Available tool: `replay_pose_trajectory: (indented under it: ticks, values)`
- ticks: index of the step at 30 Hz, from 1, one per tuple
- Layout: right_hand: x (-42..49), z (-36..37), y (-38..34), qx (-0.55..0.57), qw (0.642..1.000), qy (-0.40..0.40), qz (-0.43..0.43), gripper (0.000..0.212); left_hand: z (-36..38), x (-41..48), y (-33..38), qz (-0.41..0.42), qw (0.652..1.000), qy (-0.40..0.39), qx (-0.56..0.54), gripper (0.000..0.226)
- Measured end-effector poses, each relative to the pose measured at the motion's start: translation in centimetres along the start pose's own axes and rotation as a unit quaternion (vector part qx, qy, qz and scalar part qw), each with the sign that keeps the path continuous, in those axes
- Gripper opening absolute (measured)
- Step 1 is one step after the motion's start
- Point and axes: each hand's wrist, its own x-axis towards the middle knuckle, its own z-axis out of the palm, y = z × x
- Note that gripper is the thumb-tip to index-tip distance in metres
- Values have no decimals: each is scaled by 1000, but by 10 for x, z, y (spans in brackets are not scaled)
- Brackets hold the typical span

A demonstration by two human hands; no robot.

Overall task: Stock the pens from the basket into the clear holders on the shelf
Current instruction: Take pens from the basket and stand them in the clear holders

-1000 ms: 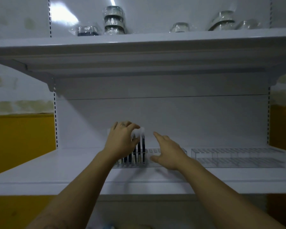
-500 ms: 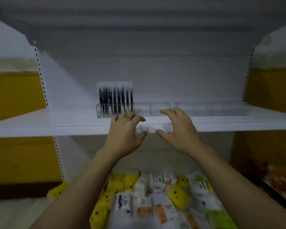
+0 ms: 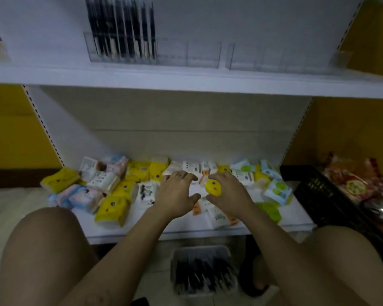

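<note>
Head view: left hand point(image 3: 176, 196) at frame centre, fingers spread, holding nothing, hovering over lower shelf point(image 3: 142, 230). Right hand point(image 3: 227, 195) just beside it, fingers curled near yellow packet point(image 3: 213, 188); whether it gripped packet, cannot tell. Pens point(image 3: 200, 273) lay in basket point(image 3: 202, 249) on floor, bottom centre, between knees. More pens point(image 3: 119, 29) stood upright in clear holder point(image 3: 153, 53) on upper shelf point(image 3: 186, 81), upper left. Second clear holder point(image 3: 281, 57) to its right. Assorted packets point(image 3: 111, 208) scattered across lower shelf. Black crate point(image 3: 318, 186) at right edge.
</note>
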Motion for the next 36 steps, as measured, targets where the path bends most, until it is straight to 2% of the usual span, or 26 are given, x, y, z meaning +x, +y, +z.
replay_pose_trajectory:
  ticks: [5, 8, 11, 13, 18, 21, 22, 25, 28, 30, 32, 34, 36]
  values:
    - [-6, 71, 36, -1, 992, -108, 59, 61, 68, -13, -9, -59, 993, -88, -55, 48]
    - [-22, 116, 56, 19, 975, -199, 96, 53, 108, -36, -18, -113, 976, -165, -84, 46]
    - [-32, 150, 75, 48, 964, -231, 122, 32, 139, -55, -23, -163, 946, -248, -132, 36]
    - [-32, 159, 83, 44, 955, -260, 137, 17, 155, -62, -26, -184, 928, -291, -143, 36]
    - [-25, 174, 96, 63, 943, -282, 162, 9, 192, -67, -39, -216, 900, -341, -162, 37]
    - [-22, 185, 92, 67, 934, -312, 164, 36, 213, -65, -40, -227, 883, -374, -169, 30]
    - [-22, 190, 92, 69, 931, -317, 169, 39, 220, -63, -39, -229, 878, -384, -173, 27]
    - [-26, 210, 98, 70, 916, -344, 194, 14, 241, -62, -41, -257, 858, -403, -187, 21]
    - [-30, 219, 105, 53, 901, -391, 182, 27, 264, -66, -47, -270, 842, -428, -186, 21]
    - [-32, 225, 114, 41, 892, -411, 182, 24, 276, -72, -50, -269, 834, -446, -181, 26]
    - [-34, 233, 125, 35, 896, -396, 197, 18, 287, -79, -53, -266, 822, -473, -172, 30]
    - [-37, 235, 131, 30, 891, -401, 213, 28, 294, -84, -55, -269, 810, -491, -172, 30]
    - [-40, 237, 141, 33, 877, -419, 233, 24, 302, -86, -55, -293, 797, -489, -199, 28]
